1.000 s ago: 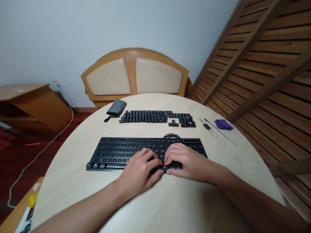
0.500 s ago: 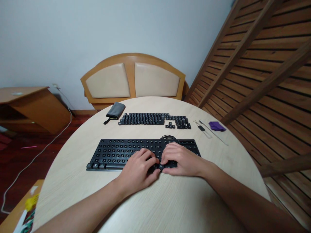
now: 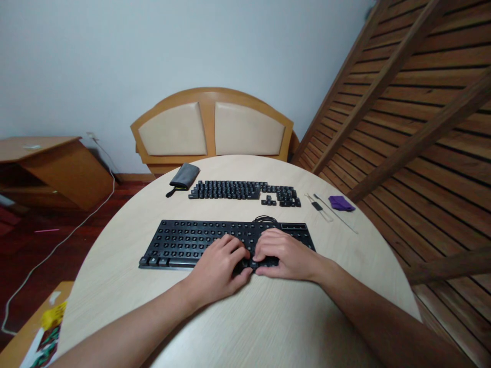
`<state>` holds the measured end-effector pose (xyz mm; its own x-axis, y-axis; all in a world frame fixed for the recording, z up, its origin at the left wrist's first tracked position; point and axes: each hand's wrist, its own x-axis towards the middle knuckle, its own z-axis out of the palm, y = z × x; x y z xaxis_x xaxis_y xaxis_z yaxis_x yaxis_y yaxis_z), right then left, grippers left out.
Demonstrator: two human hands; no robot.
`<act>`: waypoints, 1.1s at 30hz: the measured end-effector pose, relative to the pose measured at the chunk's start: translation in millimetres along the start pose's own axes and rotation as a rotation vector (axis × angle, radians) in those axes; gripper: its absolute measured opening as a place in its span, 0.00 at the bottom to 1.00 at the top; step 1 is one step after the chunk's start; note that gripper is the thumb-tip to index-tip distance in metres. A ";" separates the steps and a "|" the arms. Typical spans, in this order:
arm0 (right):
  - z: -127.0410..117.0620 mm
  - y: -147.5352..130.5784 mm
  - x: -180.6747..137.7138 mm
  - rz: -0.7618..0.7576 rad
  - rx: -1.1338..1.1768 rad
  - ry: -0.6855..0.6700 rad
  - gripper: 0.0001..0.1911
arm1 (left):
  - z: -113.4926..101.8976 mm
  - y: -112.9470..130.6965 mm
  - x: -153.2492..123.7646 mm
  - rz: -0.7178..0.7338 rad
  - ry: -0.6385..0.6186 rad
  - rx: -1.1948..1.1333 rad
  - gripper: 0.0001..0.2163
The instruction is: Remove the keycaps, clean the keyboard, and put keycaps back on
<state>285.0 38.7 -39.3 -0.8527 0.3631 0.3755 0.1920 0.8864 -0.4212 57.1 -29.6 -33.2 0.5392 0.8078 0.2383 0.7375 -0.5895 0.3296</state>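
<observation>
A black keyboard [image 3: 183,246], most of its keycaps off, lies across the table before me. Caps and the space bar are seated along its front row at the left. My left hand [image 3: 221,263] rests on the front edge, fingers curled, thumb and index fingertip at a small keycap [image 3: 254,264]. From the other side my right hand [image 3: 286,255] closes on that same keycap, its fingers bent over the keyboard's right part. The fingers partly hide the cap, and the keys under both palms are covered. Beyond the keyboard, loose black keycaps [image 3: 226,189] stand in rows like a keyboard layout.
Behind the keyboard lies its coiled cable [image 3: 265,219]. A grey pouch [image 3: 184,176] sits at the back left. To the right are a wire keycap puller [image 3: 317,206], a thin metal rod [image 3: 337,214] and a folded purple cloth [image 3: 341,203]. The round table [image 3: 115,286] adjoins a slatted wooden screen [image 3: 414,138].
The view has shifted slightly. Both hands keep almost the same place at the keycap on the front row, and nothing else has visibly moved.
</observation>
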 end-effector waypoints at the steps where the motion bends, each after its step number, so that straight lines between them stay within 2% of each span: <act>1: 0.0 0.3 -0.1 -0.003 -0.002 0.002 0.08 | -0.6 -0.1 -0.1 0.003 -0.006 -0.007 0.07; 14: -0.7 1.1 -0.6 -0.039 -0.016 0.011 0.07 | -2.5 0.6 -0.2 -0.006 0.012 -0.130 0.05; 24: -0.2 -5.3 0.9 0.092 0.058 -0.002 0.06 | -0.7 1.3 0.0 -0.015 0.021 -0.143 0.04; 33: 3.3 -17.0 2.8 0.209 0.033 0.026 0.05 | 1.0 1.4 0.0 -0.026 0.038 -0.142 0.03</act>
<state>277.8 23.7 -33.8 -0.7828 0.5461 0.2982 0.3472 0.7811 -0.5190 58.5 -30.4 -33.7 0.5027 0.8239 0.2619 0.6846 -0.5644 0.4614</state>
